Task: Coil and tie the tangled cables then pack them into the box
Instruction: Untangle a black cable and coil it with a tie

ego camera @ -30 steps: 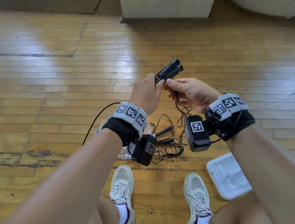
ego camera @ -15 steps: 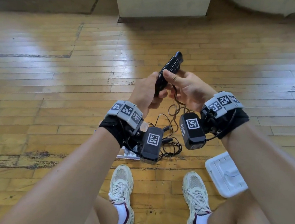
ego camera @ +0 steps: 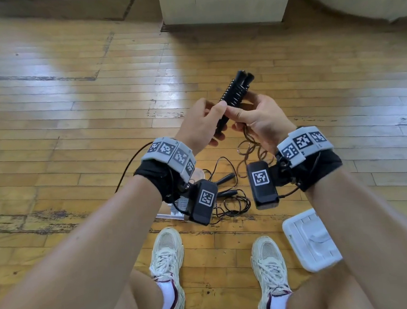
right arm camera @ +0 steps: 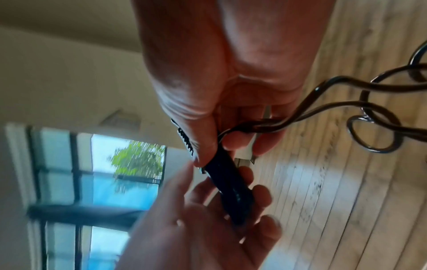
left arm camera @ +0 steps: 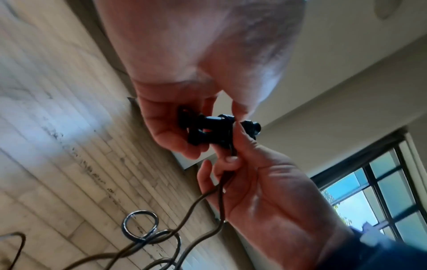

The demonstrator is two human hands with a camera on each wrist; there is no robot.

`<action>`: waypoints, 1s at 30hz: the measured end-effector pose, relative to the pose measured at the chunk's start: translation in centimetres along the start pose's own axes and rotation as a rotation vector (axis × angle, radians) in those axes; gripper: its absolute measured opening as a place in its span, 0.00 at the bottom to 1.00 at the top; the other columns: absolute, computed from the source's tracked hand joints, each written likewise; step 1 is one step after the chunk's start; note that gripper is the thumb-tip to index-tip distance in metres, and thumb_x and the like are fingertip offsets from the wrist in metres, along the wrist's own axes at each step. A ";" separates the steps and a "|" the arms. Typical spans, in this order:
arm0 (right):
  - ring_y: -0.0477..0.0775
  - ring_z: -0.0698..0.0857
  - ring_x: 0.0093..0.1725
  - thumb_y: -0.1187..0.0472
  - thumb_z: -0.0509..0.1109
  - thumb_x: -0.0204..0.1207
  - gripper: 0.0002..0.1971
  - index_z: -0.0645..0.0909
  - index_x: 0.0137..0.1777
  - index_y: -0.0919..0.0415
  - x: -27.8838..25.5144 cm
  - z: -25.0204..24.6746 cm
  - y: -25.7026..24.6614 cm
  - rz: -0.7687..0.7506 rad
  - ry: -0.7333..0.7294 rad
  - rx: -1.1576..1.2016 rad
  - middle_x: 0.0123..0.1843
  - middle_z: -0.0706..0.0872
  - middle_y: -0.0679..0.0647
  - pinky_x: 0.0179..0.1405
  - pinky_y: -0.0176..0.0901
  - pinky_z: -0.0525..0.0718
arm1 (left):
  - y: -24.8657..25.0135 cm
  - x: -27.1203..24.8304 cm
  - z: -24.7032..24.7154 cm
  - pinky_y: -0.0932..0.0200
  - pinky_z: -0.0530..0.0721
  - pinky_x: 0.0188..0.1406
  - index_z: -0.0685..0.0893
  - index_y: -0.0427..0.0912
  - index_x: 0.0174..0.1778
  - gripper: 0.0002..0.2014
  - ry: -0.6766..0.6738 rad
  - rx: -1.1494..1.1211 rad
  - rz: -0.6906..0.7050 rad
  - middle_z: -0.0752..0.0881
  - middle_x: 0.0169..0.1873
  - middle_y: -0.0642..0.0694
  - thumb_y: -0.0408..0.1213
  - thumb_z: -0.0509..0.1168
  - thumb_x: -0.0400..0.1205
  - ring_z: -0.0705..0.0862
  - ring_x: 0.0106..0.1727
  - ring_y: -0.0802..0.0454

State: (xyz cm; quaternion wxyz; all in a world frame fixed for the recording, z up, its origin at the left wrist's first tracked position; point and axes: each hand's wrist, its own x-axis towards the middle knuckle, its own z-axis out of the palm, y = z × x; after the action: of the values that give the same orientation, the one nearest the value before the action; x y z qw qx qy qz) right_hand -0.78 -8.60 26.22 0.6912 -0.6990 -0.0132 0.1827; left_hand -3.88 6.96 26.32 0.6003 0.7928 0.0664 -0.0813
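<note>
Held up between both hands above the floor: a pair of black ribbed handles [ego camera: 235, 95], pressed side by side, long axis slanting from low near the palms up and away toward the right, tips pointing to the far wall. Left hand [ego camera: 201, 125] curled round the lower end of the handles, thumb pressing on top. Right hand [ego camera: 259, 119] pinching the handles at mid-length, thumb tip meeting the left thumb, with the brown cord [ego camera: 248, 148] gripped against the palm by the curled fingers. Brown cord trailing down from the right hand in loose kinked loops, seen clearly in the right wrist view [right arm camera: 360, 109] and the left wrist view [left arm camera: 148, 235]; whether the loops reach the floor, cannot tell.

Below, a worn wooden floor [ego camera: 60, 116] of narrow planks, glossy with light patches, scuffed dark in places. Pale wall base or cabinet [ego camera: 224, 4] at the far edge. A window with dark frames [left arm camera: 381, 191] visible in the wrist views, greenery outside.

On the floor between the wrists, a tangle of thin black cables [ego camera: 227, 196] with black plugs, beside a clear box [ego camera: 175, 209] mostly hidden by the left wrist camera; contents not discernible. Near the right shoe, a white lid [ego camera: 311, 241] lying flat, apart from the tangle. Two pale sneakers [ego camera: 167, 262] planted at the near edge.
</note>
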 end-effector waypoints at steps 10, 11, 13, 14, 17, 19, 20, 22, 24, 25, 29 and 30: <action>0.48 0.85 0.41 0.46 0.67 0.83 0.18 0.82 0.60 0.61 0.0 0.2 -0.2 -0.065 -0.152 -0.562 0.48 0.87 0.55 0.45 0.45 0.84 | -0.2 0.3 -0.8 0.52 0.83 0.33 0.83 0.39 0.52 0.15 -0.058 0.041 0.035 0.83 0.35 0.42 0.47 0.59 0.90 0.83 0.32 0.47; 0.48 0.85 0.41 0.48 0.67 0.84 0.16 0.83 0.57 0.61 0.0 0.1 -0.2 -0.045 -0.174 -0.566 0.47 0.87 0.56 0.47 0.47 0.85 | -0.3 0.4 -0.9 0.50 0.85 0.35 0.83 0.39 0.51 0.15 -0.037 0.075 0.040 0.83 0.34 0.43 0.47 0.59 0.90 0.83 0.31 0.48; 0.49 0.87 0.44 0.56 0.66 0.86 0.10 0.86 0.55 0.61 -0.1 -0.2 -0.3 -0.007 -0.247 -0.552 0.47 0.90 0.55 0.54 0.48 0.86 | -0.8 0.7 -1.0 0.45 0.88 0.38 0.84 0.37 0.48 0.18 0.033 0.154 0.039 0.85 0.32 0.45 0.49 0.59 0.89 0.85 0.31 0.48; 0.48 0.88 0.45 0.59 0.67 0.85 0.08 0.87 0.55 0.59 -0.2 -0.3 -0.4 0.003 -0.285 -0.565 0.46 0.91 0.53 0.56 0.47 0.87 | -1.0 0.8 -1.1 0.42 0.89 0.40 0.84 0.36 0.47 0.19 0.068 0.180 0.032 0.85 0.32 0.45 0.49 0.59 0.89 0.86 0.31 0.47; 0.45 0.90 0.47 0.63 0.71 0.82 0.08 0.90 0.56 0.56 -0.3 -0.1 -0.1 -0.031 -0.255 -0.655 0.44 0.92 0.48 0.55 0.42 0.88 | -1.5 1.1 -1.0 0.41 0.89 0.40 0.84 0.38 0.41 0.20 0.119 0.215 0.021 0.86 0.31 0.45 0.50 0.59 0.89 0.85 0.29 0.47; 0.47 0.90 0.47 0.62 0.75 0.79 0.07 0.91 0.54 0.54 -0.1 0.0 0.2 -0.116 -0.116 -0.727 0.44 0.92 0.46 0.56 0.44 0.88 | -1.5 1.2 -0.9 0.44 0.87 0.39 0.82 0.43 0.37 0.20 0.138 0.292 0.031 0.86 0.30 0.45 0.51 0.58 0.89 0.85 0.31 0.46; 0.46 0.90 0.47 0.60 0.78 0.77 0.06 0.92 0.52 0.52 0.0 -0.1 0.4 -0.163 -0.043 -0.767 0.43 0.92 0.44 0.56 0.46 0.88 | -1.5 1.3 -0.9 0.45 0.86 0.39 0.81 0.44 0.36 0.20 0.144 0.332 0.035 0.87 0.31 0.45 0.52 0.57 0.89 0.86 0.33 0.44; 0.44 0.89 0.45 0.57 0.80 0.74 0.05 0.93 0.48 0.50 0.1 -0.3 0.7 -0.264 0.058 -0.865 0.42 0.91 0.42 0.52 0.49 0.89 | -1.6 1.5 -0.9 0.50 0.82 0.36 0.80 0.45 0.38 0.20 0.149 0.447 0.036 0.87 0.34 0.45 0.53 0.56 0.89 0.87 0.37 0.43; 0.47 0.86 0.43 0.57 0.80 0.74 0.04 0.92 0.47 0.53 0.2 -0.2 1.1 -0.373 0.087 -0.950 0.42 0.88 0.45 0.48 0.48 0.87 | -1.9 1.7 -1.0 0.54 0.73 0.29 0.79 0.44 0.41 0.20 0.167 0.588 0.033 0.86 0.36 0.46 0.55 0.55 0.89 0.84 0.37 0.45; 0.48 0.83 0.43 0.57 0.79 0.75 0.04 0.90 0.46 0.56 0.2 -0.1 1.1 -0.423 0.090 -0.989 0.42 0.86 0.47 0.47 0.47 0.85 | -2.0 1.8 -1.1 0.56 0.69 0.28 0.79 0.44 0.43 0.20 0.188 0.648 0.027 0.85 0.36 0.47 0.55 0.54 0.89 0.82 0.37 0.46; 0.50 0.79 0.41 0.58 0.73 0.81 0.05 0.82 0.48 0.58 0.1 -0.5 1.2 -0.468 0.089 -1.073 0.41 0.81 0.47 0.43 0.42 0.76 | -2.0 2.0 -1.9 0.58 0.65 0.26 0.78 0.43 0.47 0.20 0.276 0.701 -0.050 0.80 0.34 0.49 0.56 0.53 0.89 0.77 0.34 0.52; 0.50 0.81 0.41 0.57 0.72 0.82 0.04 0.81 0.48 0.56 0.0 -0.6 1.1 -0.409 0.049 -1.075 0.40 0.82 0.46 0.42 0.42 0.77 | -2.0 2.1 -2.2 0.58 0.66 0.26 0.79 0.42 0.48 0.21 0.296 0.672 -0.080 0.80 0.35 0.49 0.56 0.54 0.89 0.77 0.33 0.53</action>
State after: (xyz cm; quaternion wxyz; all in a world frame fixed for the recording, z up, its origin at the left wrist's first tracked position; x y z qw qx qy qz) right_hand -0.88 -9.22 25.12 0.2603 -0.9394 -0.2233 -0.0034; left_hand -2.13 9.65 24.56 0.2865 0.9457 0.1531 -0.0065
